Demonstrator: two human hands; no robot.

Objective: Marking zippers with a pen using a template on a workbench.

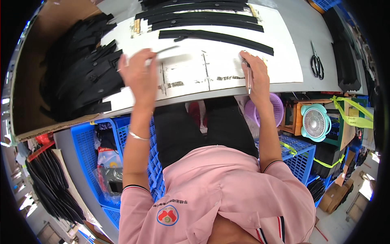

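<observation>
My left hand (pixel 140 79) is above the left part of a white board (pixel 286 61), blurred by motion. A thin dark strip (pixel 167 49) sticks out from its fingertips, pinched there as far as the blur shows. On the board's right part, my right hand (pixel 258 75) curls around a slim clear pen (pixel 249 79), its tip pointing toward me. Between the hands the board bears dark line marks and smudges. Beyond them lies a long black fabric strip (pixel 219 37), a small dark piece touching its near edge at the left. More black strips (pixel 203 18) lie in rows farther back.
At the left, a cardboard box (pixel 28 69) holds a heap of black strips (pixel 77 73). Black-handled scissors (pixel 317 65) lie right of the board, beside stacked black material (pixel 345 65). Below the table edge are blue crates (pixel 87 154), a purple basket (pixel 276 107) and a turquoise fan (pixel 316 122).
</observation>
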